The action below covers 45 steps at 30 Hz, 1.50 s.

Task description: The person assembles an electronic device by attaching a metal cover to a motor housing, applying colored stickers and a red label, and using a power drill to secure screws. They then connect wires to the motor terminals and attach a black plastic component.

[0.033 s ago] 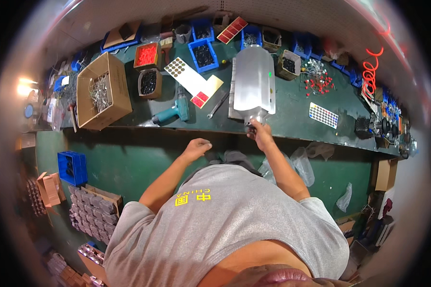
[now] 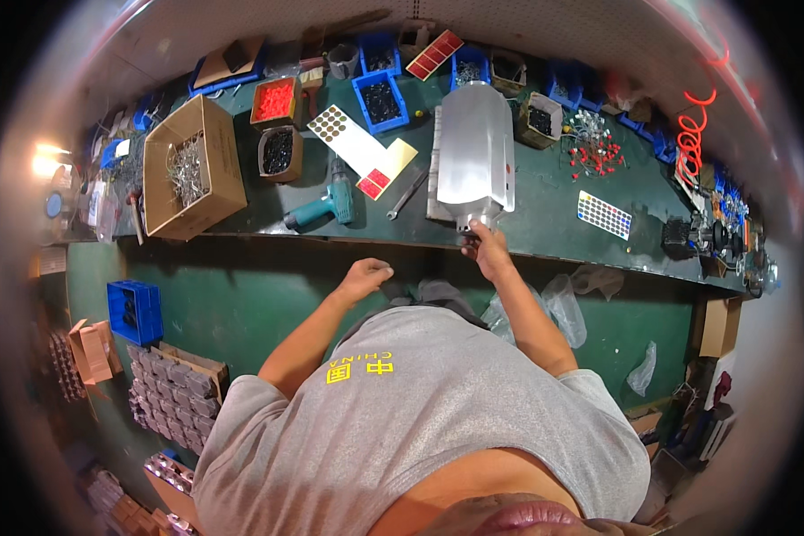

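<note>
Head view: at left, a cardboard box [image 2: 225, 170] of thin metal pieces lies tipped toward the bench front—likely angled so its contents can be reached. Next, a teal drill [image 2: 328, 206], handle toward the near edge, probably turned for easy pickup. Left hand [image 2: 364, 278] short of the bench, fingers bent, nothing visible in it; cannot tell whether thumb and fingertips meet. Wrench [image 2: 407, 196] lies slantwise, just left of a flat grey slab [image 2: 435, 170]. On that slab, long axis running away from the person, sits the silvery metal housing [image 2: 476, 147]; the slab seems to keep it off the bench top [image 2: 545, 210]. Right hand [image 2: 489, 254] clamped on its narrow near end, thumb uppermost—seemingly a steadying hold. Farther right, loose red-capped pieces [image 2: 596, 159], then a dotted sticker sheet [image 2: 604, 215] lying flat.
</note>
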Tool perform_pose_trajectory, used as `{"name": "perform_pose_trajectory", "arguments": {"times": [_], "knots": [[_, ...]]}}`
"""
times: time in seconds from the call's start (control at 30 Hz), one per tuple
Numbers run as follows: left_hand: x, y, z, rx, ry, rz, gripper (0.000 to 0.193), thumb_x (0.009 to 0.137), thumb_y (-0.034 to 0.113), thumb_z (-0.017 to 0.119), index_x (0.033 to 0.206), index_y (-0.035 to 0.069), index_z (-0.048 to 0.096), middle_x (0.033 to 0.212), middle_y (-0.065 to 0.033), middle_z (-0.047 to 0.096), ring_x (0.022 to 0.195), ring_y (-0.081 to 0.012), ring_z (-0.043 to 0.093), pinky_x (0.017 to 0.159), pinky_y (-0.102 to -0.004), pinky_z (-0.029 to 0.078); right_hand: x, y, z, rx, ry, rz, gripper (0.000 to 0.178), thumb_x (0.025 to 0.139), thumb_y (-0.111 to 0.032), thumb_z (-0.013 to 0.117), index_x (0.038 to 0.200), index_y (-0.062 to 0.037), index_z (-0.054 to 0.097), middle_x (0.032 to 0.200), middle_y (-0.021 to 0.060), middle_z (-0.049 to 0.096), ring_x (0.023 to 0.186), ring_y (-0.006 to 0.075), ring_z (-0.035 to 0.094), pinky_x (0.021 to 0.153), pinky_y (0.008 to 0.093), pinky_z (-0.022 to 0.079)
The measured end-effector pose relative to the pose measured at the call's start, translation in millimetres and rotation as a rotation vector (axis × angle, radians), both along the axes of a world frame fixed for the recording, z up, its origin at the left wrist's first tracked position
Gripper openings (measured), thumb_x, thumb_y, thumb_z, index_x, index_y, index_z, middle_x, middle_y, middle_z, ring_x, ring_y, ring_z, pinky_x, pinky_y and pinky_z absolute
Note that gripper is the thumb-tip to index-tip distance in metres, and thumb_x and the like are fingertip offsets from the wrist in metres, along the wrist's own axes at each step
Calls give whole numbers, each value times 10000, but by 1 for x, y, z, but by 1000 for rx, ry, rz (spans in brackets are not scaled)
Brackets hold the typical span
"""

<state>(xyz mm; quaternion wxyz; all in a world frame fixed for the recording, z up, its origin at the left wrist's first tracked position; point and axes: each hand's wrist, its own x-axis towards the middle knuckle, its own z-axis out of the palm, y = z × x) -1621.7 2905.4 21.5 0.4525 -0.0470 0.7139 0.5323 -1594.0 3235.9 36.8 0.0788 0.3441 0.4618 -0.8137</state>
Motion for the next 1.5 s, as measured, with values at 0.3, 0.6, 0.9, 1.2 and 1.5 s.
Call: {"name": "perform_pose_trajectory", "arguments": {"times": [0.3,0.6,0.9,1.2,1.5], "knots": [[4,-23,-21,-113,19,-70,431,910,334,723,1217,34,681,1050,-43,698,940,-145,635,806,-330,545,-7,-6,-47,-444,158,146,636,868,-486,747,1307,-57,579,1235,166,678,836,169,625,681,292,545],[-64,-1,-68,-188,326,12,505,851,275,767,1235,-33,652,1057,-193,727,962,-268,719,814,-403,573,1,-2,-74,-646,134,103,707,904,-514,708,1400,-48,513,1310,170,648,953,188,667,696,296,572],[-161,68,-60,-579,693,-134,527,791,248,804,1237,21,638,1250,-189,638,1192,-384,595,1021,-448,498,55,34,-46,-382,-73,144,705,1022,-597,457,1486,-67,408,1364,172,612,1131,244,623,875,402,549],[-210,91,-52,-823,683,-106,587,779,191,838,1270,55,548,1335,-170,501,1277,-364,487,1025,-452,506,157,83,-61,12,-483,97,673,914,-566,659,1336,-55,548,1205,147,680,1069,278,652,868,431,526],[-221,91,-55,-862,580,-121,657,761,276,865,1273,12,550,1309,-189,536,1261,-358,523,1024,-457,508,124,102,-69,128,-520,145,544,908,-426,724,1266,-43,581,1116,113,684,986,241,667,792,433,579]]}}
